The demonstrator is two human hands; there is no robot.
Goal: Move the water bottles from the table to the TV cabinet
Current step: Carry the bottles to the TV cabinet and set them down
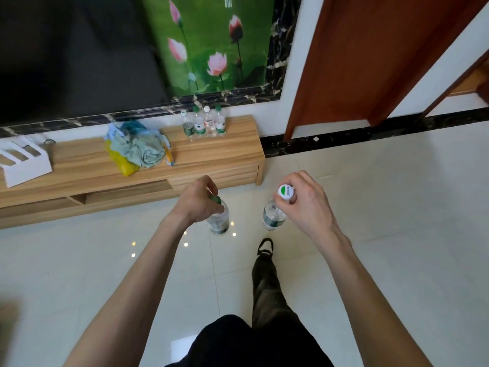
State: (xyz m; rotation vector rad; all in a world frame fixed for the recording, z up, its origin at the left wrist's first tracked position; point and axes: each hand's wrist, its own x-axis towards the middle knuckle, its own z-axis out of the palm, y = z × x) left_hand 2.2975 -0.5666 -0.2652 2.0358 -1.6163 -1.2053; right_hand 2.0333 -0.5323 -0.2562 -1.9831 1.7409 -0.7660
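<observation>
My left hand (195, 200) grips a clear water bottle (219, 219) by its green cap, and the bottle hangs over the floor. My right hand (304, 205) holds a second clear bottle (274, 218) by its white cap with a green logo. Both bottles hang upright in front of the wooden TV cabinet (217, 157). Several water bottles (203, 124) stand in a row at the back right of the cabinet top, against the wall. The table is out of view.
A heap of cloth and plastic bags (137, 147) lies mid-cabinet, and a white rack (23, 161) sits at its left. A dark TV (74, 54) hangs above. A brown door (370, 56) stands to the right. My leg and shoe (264, 250) are on the glossy tile floor.
</observation>
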